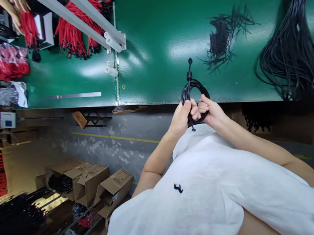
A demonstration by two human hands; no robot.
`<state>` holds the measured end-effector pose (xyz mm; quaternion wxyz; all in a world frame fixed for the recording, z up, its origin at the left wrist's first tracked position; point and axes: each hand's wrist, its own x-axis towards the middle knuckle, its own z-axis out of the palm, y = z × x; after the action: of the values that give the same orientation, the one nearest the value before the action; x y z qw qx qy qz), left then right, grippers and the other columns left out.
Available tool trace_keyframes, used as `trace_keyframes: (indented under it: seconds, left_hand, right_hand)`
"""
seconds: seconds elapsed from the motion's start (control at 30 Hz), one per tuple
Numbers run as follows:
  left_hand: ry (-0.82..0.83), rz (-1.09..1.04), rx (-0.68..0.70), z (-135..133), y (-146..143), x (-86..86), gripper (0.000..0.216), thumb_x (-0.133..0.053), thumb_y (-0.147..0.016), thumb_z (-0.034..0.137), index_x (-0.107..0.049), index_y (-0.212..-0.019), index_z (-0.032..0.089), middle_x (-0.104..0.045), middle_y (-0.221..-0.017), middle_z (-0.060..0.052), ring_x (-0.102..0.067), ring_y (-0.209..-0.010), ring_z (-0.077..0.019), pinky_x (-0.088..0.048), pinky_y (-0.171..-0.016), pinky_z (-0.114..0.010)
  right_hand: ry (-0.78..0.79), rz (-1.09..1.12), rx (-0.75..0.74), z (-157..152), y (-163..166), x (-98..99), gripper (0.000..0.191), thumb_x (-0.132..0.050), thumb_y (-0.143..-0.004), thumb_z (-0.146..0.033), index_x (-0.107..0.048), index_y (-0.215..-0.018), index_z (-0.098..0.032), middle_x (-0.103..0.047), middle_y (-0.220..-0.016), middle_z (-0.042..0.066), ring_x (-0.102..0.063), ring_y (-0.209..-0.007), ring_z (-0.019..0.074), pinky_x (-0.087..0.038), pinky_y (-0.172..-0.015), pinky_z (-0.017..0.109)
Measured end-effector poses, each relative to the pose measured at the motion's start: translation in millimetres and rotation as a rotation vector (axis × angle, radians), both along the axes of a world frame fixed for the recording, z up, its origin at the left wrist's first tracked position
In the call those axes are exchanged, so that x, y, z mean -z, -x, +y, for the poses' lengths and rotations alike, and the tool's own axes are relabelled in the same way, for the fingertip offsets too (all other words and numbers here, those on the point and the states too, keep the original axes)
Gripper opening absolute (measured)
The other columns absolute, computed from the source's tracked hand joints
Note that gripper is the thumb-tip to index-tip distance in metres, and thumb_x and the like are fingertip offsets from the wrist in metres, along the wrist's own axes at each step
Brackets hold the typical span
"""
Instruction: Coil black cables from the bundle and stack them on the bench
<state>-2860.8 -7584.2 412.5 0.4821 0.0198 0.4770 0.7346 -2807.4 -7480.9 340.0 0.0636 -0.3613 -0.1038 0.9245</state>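
A coiled black cable (183, 93) is held up at the front edge of the green table. Wrapped around its left side are the fingers of my left hand (181, 115), thumb on top. My right hand (212, 111) grips the coil's right side, its fingertips meeting the left ones inside the ring. One cable end with a thick black collar points away from me over the table. A small connector hangs below the coil, near my shirt. Beyond the coil lies a loose pile of thin black ties (220, 38).
A large bundle of long black cables (292, 46) drapes over the table (153, 25) on the right. At left are red cables (79, 30), a metal ruler (76, 95) and white posts (92, 16). A co-worker's hands (19, 12) hold red cables. Cardboard boxes (90, 178) stand lower left.
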Motion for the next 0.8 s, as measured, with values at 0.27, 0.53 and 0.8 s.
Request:
trace_keyframes:
  seconds: [0.27, 0.53, 0.8]
  left_hand:
    - [-0.015, 0.277, -0.136, -20.8, 15.3, 35.5, 0.047, -0.063, -0.085, 0.063, -0.048, -0.078, 0.019, -0.035, -0.050, 0.011, -0.034, -0.043, -0.0047, -0.036, -0.049, -0.021]
    - [0.033, 0.467, -0.130, -19.9, 7.6, 62.7, 0.049, -0.064, -0.082, 0.067, -0.054, -0.092, 0.020, -0.054, -0.067, 0.005, -0.055, -0.065, -0.0096, -0.048, -0.069, -0.026]
    - [0.183, 0.105, -0.211, -16.7, 36.5, 14.0, 0.047, -0.056, -0.093, 0.060, -0.050, -0.072, 0.018, -0.025, -0.051, 0.010, -0.022, -0.041, -0.0036, -0.026, -0.042, -0.018]
  right_hand:
    - [0.097, -0.055, 0.054, -40.5, 22.8, -14.6, 0.026, -0.053, -0.101, -0.030, -0.051, -0.078, -0.018, -0.042, -0.049, -0.008, -0.038, -0.040, 0.0048, -0.038, -0.041, 0.014]
    - [0.098, -0.176, 0.035, -33.2, 41.6, -14.3, 0.032, -0.044, -0.104, -0.025, -0.049, -0.074, -0.017, -0.034, -0.046, -0.009, -0.021, -0.035, 0.0028, -0.022, -0.034, 0.014]
    - [-0.677, -0.067, -0.607, 26.7, 0.2, 51.8, 0.021, -0.065, -0.089, -0.039, -0.066, -0.089, -0.018, -0.067, -0.079, 0.004, -0.061, -0.070, 0.0130, -0.054, -0.074, 0.029]
